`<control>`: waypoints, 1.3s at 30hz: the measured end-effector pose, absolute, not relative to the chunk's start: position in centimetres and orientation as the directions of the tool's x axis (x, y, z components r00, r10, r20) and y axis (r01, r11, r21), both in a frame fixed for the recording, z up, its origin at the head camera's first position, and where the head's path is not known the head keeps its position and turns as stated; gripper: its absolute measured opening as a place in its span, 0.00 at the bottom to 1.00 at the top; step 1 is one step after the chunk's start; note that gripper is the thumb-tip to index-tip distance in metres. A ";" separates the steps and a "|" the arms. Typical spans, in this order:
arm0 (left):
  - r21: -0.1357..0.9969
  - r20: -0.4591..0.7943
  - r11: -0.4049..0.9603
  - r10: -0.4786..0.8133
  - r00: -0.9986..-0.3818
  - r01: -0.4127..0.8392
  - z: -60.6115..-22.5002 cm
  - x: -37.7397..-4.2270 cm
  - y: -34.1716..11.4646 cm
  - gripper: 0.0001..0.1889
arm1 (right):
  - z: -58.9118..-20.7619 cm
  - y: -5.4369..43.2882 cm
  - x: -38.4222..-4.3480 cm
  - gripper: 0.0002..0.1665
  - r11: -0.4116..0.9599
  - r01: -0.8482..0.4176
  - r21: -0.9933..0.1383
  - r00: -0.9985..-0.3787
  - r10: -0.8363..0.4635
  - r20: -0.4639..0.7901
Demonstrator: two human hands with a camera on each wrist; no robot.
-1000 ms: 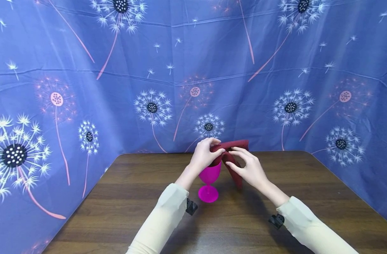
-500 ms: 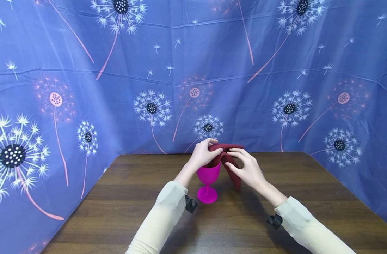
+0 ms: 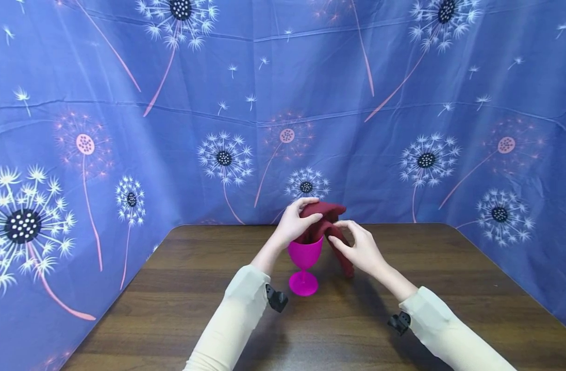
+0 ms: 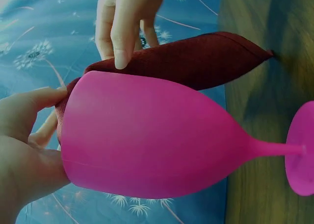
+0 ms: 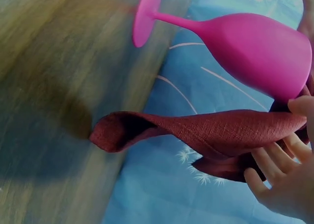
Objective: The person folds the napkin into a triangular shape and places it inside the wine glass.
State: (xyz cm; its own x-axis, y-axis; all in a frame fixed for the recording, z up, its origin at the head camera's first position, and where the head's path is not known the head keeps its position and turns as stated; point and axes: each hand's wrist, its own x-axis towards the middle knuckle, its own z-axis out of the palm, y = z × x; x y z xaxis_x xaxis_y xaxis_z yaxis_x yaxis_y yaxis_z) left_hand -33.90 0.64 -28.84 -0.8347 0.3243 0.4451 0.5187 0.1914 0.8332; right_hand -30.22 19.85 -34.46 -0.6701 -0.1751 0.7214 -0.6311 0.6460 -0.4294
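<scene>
A bright pink goblet point(image 3: 305, 254) stands upright on the table, with a dark red cloth napkin point(image 3: 325, 210) bunched in its mouth. One rolled end of the napkin hangs outside the right side of the bowl down toward the tabletop; another flap points right above the rim. My left hand point(image 3: 294, 222) holds the bunched cloth at the rim, thumb in front and fingers over the top. On the other side my right hand point(image 3: 364, 248) has its thumb and fingers around the upper part of the hanging end point(image 5: 230, 131). Cloth inside the bowl is hidden.
The brown wooden table point(image 3: 195, 304) reaches back to a blue curtain point(image 3: 357, 129) printed with dandelions, which also runs along both sides. A small black camera point(image 3: 276, 298) sits at the left wrist, another black camera point(image 3: 399, 323) at the right.
The napkin's upper flap has drawn in leftward and bunches higher over the goblet. My left fingers have shifted slightly left; my right hand has moved a little down. The goblet stays put.
</scene>
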 end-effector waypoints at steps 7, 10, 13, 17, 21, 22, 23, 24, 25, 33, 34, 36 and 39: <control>0.853 0.433 0.144 0.339 -0.835 0.501 -29.0 -34.1 0.5 0.23 | -34.5 20.2 -30.7 0.15 0.558 -0.555 -0.617 -0.802 -0.161 0.575; 0.827 0.454 0.195 0.323 -0.831 0.528 -29.1 -34.1 0.5 0.25 | -34.5 20.3 -30.8 0.14 0.547 -0.557 -0.625 -0.802 -0.160 0.575; 0.777 0.491 0.282 0.287 -0.823 0.562 -29.2 -34.1 0.5 0.28 | -34.4 20.3 -30.8 0.14 0.548 -0.566 -0.617 -0.796 -0.165 0.583; 0.712 0.546 0.366 0.247 -0.800 0.599 -29.3 -34.0 0.7 0.31 | -34.4 20.2 -30.7 0.14 0.556 -0.577 -0.598 -0.784 -0.172 0.597; 0.688 0.583 0.380 0.219 -0.782 0.619 -29.4 -34.0 0.8 0.32 | -34.4 20.1 -30.5 0.14 0.563 -0.582 -0.587 -0.776 -0.169 0.608; 0.682 0.594 0.381 0.211 -0.776 0.625 -29.5 -34.0 0.8 0.31 | -34.4 20.1 -30.4 0.14 0.564 -0.584 -0.584 -0.773 -0.168 0.611; 0.674 0.606 0.385 0.200 -0.770 0.630 -29.5 -34.0 0.8 0.30 | -34.4 20.1 -30.4 0.14 0.565 -0.585 -0.582 -0.772 -0.167 0.614; 0.667 0.618 0.389 0.188 -0.764 0.635 -29.6 -34.0 0.8 0.29 | -34.4 20.1 -30.4 0.13 0.563 -0.587 -0.581 -0.770 -0.167 0.616; 0.662 0.630 0.393 0.171 -0.758 0.638 -29.6 -34.0 0.8 0.28 | -34.4 20.1 -30.4 0.13 0.563 -0.589 -0.580 -0.768 -0.167 0.618; 0.642 0.691 0.416 0.051 -0.721 0.645 -29.6 -34.0 0.9 0.18 | -34.3 20.0 -30.4 0.12 0.578 -0.587 -0.567 -0.762 -0.157 0.629; 0.639 0.695 0.420 0.042 -0.718 0.644 -29.6 -34.0 0.9 0.18 | -34.3 20.0 -30.4 0.12 0.581 -0.589 -0.562 -0.759 -0.157 0.632; 0.635 0.703 0.428 0.026 -0.711 0.643 -29.6 -34.0 0.9 0.16 | -34.4 20.1 -30.4 0.12 0.588 -0.590 -0.553 -0.754 -0.157 0.638; 0.632 0.713 0.428 0.005 -0.702 0.646 -29.6 -33.9 0.8 0.14 | -34.4 20.1 -30.4 0.12 0.601 -0.591 -0.539 -0.746 -0.152 0.648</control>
State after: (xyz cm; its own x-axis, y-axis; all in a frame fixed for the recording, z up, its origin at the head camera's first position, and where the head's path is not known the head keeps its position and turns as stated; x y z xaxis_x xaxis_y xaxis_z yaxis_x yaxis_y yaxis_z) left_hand -33.94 0.75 -29.59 -0.7015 0.0051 0.7126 0.6455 0.4282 0.6324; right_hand -30.38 20.06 -34.41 -0.7459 -0.1521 0.6484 -0.5908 0.6005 -0.5388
